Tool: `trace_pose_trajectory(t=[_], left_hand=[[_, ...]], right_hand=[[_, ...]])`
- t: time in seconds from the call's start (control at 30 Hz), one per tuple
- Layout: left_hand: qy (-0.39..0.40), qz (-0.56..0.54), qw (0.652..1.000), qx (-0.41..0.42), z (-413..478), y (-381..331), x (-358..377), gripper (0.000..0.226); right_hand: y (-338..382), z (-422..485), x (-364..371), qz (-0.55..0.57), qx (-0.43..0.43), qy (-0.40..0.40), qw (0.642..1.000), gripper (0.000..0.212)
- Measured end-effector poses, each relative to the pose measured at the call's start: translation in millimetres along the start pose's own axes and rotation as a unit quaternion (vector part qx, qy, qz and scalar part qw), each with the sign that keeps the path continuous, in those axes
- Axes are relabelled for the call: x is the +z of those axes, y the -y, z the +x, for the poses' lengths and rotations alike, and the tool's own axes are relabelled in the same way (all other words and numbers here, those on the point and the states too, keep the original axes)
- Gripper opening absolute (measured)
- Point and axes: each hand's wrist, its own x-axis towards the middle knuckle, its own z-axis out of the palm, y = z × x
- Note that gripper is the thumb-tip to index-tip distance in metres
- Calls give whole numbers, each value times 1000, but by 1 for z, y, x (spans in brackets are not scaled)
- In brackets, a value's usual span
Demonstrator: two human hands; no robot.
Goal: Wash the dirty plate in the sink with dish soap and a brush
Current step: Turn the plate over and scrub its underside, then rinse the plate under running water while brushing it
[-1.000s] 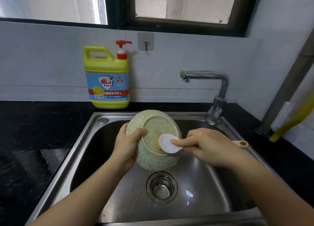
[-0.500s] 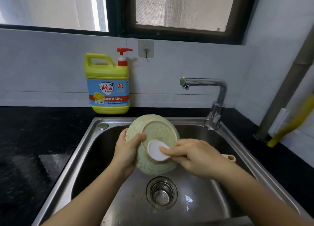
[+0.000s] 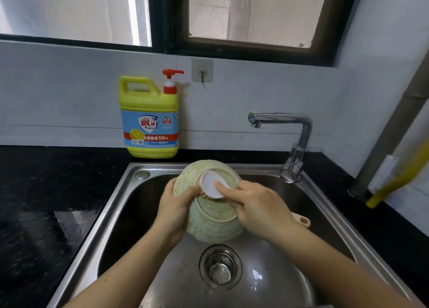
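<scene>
Over the steel sink, my left hand grips the left rim of a pale green plate, soapy and tilted with its underside facing me. My right hand is closed on a dish brush whose white head presses against the upper part of the plate's underside. The brush's beige handle end sticks out behind my right wrist. A yellow dish soap bottle with a red pump stands on the counter behind the sink.
A chrome tap rises at the sink's back right, its spout pointing left, with no water running. The drain strainer sits in the basin below the plate. Black counter surrounds the sink. A grey pipe and a yellow hose stand at the right.
The brush head has travelled from the middle-right of the plate's underside, to the left and then up to its top part. My view has tipped upward a little.
</scene>
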Motion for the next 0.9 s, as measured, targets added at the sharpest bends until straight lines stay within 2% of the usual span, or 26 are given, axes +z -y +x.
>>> trace_pose_trajectory(t=[0.17,0.3,0.4,0.53,0.63,0.73,0.9], left_hand=[[-28,8,1000,6,3,-3,-6,32],[-31,13,999,1,1,-1,2,32],[-28,7,1000,-5,0,-1,7,32],[-35,2,999,-12,-3,-3,10,30],[-51,-5,999,-17,-2,-3,13,26],[-61,-10,998,-25,-1,-4,15,24],[-92,-19,994,-52,2,-5,25,33]], right_hand=[[-14,-22,-6,13,-37,84,996,42],[-36,-27,-19,-31,0,93,995,39],[-55,-28,-22,67,81,19,994,42],[-68,-18,-30,144,182,-86,969,52],[-81,-10,-36,74,232,-95,965,64],[-94,-3,-41,6,273,-69,960,67],[-104,11,-49,-76,298,-55,950,45]])
